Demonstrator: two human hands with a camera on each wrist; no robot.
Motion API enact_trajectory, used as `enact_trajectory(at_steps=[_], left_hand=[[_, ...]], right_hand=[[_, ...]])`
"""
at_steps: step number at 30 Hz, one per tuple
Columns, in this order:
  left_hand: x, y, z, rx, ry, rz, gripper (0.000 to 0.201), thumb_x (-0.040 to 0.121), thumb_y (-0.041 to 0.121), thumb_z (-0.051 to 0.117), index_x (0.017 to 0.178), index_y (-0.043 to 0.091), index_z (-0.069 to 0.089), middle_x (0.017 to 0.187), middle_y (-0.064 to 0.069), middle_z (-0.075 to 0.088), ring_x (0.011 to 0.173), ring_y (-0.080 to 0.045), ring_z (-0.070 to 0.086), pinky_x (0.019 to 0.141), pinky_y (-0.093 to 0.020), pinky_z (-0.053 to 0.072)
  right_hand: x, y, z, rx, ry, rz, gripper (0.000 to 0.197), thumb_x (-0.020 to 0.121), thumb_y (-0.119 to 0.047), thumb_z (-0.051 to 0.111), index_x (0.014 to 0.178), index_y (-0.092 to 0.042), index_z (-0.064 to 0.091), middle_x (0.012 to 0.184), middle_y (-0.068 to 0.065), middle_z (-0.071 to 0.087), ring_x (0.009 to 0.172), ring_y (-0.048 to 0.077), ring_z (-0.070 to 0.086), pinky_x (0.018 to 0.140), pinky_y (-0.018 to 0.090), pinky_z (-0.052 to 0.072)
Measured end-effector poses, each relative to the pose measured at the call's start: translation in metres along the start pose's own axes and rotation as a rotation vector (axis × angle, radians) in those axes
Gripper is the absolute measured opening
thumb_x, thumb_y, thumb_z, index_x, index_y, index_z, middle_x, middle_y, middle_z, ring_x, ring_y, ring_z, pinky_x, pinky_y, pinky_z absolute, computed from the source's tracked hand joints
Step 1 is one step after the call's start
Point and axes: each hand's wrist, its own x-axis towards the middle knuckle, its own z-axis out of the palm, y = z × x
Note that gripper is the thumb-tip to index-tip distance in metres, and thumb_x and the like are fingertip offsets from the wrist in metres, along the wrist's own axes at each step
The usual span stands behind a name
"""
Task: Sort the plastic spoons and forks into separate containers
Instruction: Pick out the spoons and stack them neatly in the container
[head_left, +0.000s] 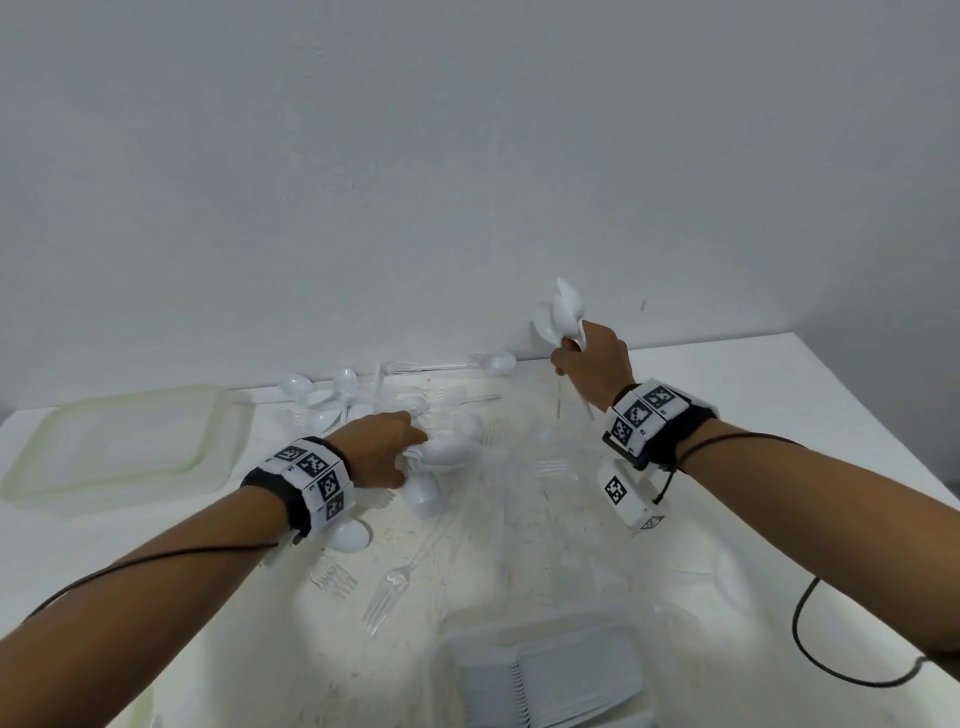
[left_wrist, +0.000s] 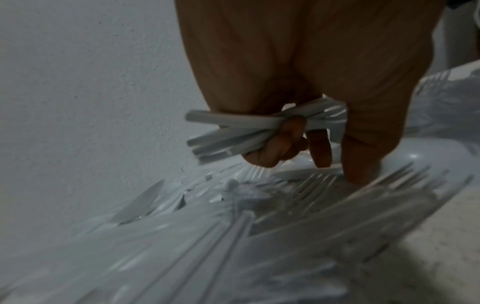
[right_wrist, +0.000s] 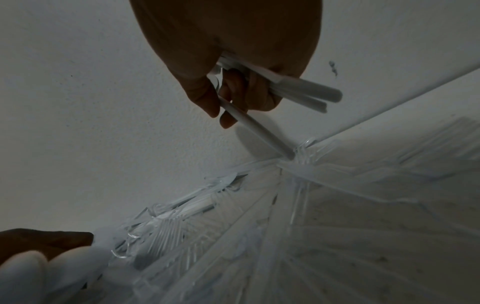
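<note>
White plastic spoons (head_left: 332, 395) and clear plastic forks (head_left: 387, 592) lie scattered over the white table (head_left: 779, 405). My left hand (head_left: 389, 449) is low over the pile in the middle, its fingers curled round a bundle of white spoons (head_left: 447, 449); the handles (left_wrist: 233, 131) stick out past my fingers. My right hand (head_left: 592, 358) is raised near the wall at the back, gripping several white spoons (head_left: 563, 312) with bowls pointing up. Their handles (right_wrist: 298, 92) show under the palm, one pinched between thumb and forefinger.
A pale green-rimmed container (head_left: 119, 441) sits at the left of the table. A clear container (head_left: 545, 670) holding stacked white cutlery stands at the near edge. A black cable (head_left: 810, 639) loops on the right. The wall runs close behind the pile.
</note>
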Motion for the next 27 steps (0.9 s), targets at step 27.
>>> enact_trajectory(at_steps=[27], left_hand=[[-0.005, 0.009, -0.003, -0.374, 0.352, 0.083, 0.015, 0.087, 0.018, 0.067, 0.098, 0.014, 0.058, 0.094, 0.006, 0.056, 0.086, -0.013, 0.054, 0.078, -0.027, 0.041]], right_hand=[[-0.018, 0.013, -0.022, 0.205, -0.165, 0.08, 0.02, 0.094, -0.018, 0.047, 0.076, -0.014, 0.055, 0.063, 0.002, 0.066, 0.061, 0.014, 0.046, 0.062, 0.028, 0.038]])
